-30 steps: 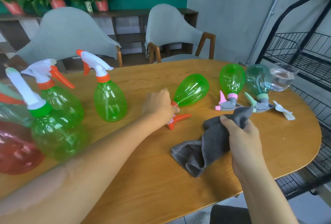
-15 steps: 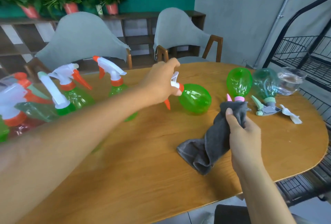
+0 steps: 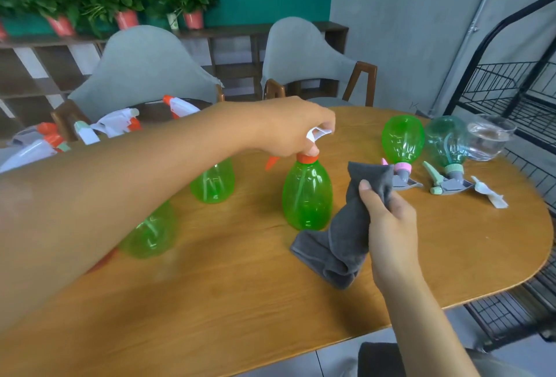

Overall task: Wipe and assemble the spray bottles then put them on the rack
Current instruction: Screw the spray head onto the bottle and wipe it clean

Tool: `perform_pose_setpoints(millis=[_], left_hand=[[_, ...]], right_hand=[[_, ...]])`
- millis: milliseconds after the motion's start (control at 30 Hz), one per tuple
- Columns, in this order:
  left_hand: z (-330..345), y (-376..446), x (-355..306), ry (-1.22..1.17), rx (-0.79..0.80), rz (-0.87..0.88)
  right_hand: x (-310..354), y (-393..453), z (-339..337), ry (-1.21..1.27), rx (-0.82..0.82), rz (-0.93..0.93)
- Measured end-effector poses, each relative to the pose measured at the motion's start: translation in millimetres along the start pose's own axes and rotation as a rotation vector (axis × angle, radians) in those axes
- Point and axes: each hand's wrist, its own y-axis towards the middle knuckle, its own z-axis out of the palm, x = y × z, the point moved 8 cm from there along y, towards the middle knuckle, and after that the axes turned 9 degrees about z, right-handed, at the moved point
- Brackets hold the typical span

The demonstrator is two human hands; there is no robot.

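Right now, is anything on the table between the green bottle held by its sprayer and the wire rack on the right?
Yes. The left hand holds the green bottle upright. Toward the wire rack lie the grey cloth in the right hand, two bottles tipped onto their sprayers, and a glass bowl.
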Motion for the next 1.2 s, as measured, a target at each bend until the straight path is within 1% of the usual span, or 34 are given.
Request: perform_pose_setpoints(millis=[100, 233, 367, 533, 600, 700, 767, 867, 1000, 1200], left_hand=[[1, -6, -9, 0.051, 0.0, 0.024], [1, -11, -11, 0.172, -0.074, 0.038], [1, -13, -4, 0.113, -0.091, 0.036], [2, -15, -4, 0.09, -0.135, 0.086], [3, -14, -3, 0.073, -0.142, 0.093], [4, -13, -3, 0.084, -0.143, 0.097], [5, -14, -5, 0.085, -0.151, 0.112], [6, -14, -5, 0.104, -0.162, 0.125], [6, -13, -3, 0.091, -0.18, 0.117], [1, -15, -6, 0.055, -0.159, 0.139]], right_hand=[[-1, -2, 8, 0.038, 0.019, -0.012], [-1, -3, 19, 0.035, 0.03, -0.053], [-3, -2, 32, -0.054, 0.073, -0.123], [-2, 3, 42, -0.15, 0.128, -0.149], [0, 1, 46, -0.203, 0.147, -0.186], [6, -6, 49, -0.37, 0.093, -0.4], [4, -11, 48, -0.443, 0.062, -0.485], [-2, -16, 45, -0.48, 0.084, -0.508], [0, -29, 41, -0.459, 0.123, -0.529], [10, -27, 39, -0.407, 0.029, -0.534]])
